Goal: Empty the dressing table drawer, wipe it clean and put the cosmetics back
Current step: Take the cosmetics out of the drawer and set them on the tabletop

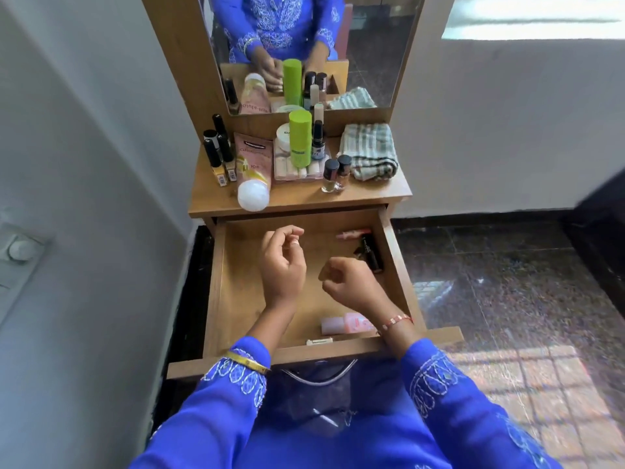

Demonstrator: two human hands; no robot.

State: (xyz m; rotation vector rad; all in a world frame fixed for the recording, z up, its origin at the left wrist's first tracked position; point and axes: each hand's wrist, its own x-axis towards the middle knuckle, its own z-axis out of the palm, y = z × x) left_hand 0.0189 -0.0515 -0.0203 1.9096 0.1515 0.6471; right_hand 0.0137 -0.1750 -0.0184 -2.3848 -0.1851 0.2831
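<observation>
So the top of the wooden dressing table is pretty crowded: a folded green-and-white checked cloth sits at the right end, two small dark-capped glass bottles just beside it, then a clear plastic box of white pads with a lime-green cylinder bottle, a white round jar and a small dark dropper bottle up against it. A pink squeeze tube with a big white cap lies flat, cap toward the front edge, and a cluster of black-capped yellowish bottles stands at the left. The mirror behind doubles it all. Below, the pulled-out wooden drawer isn't cleared out yet: a thin pink tube and a black bottle lying on its side sit in the far right corner, a pale pink bottle lies near the front wall, partly hidden under the right wrist, with a small white flat thing right at the front edge. Both hands hover over the drawer's middle. The left hand has loosely curled fingers holding nothing I can see, the right hand is curled too, and I can't tell if it's got anything.
</observation>
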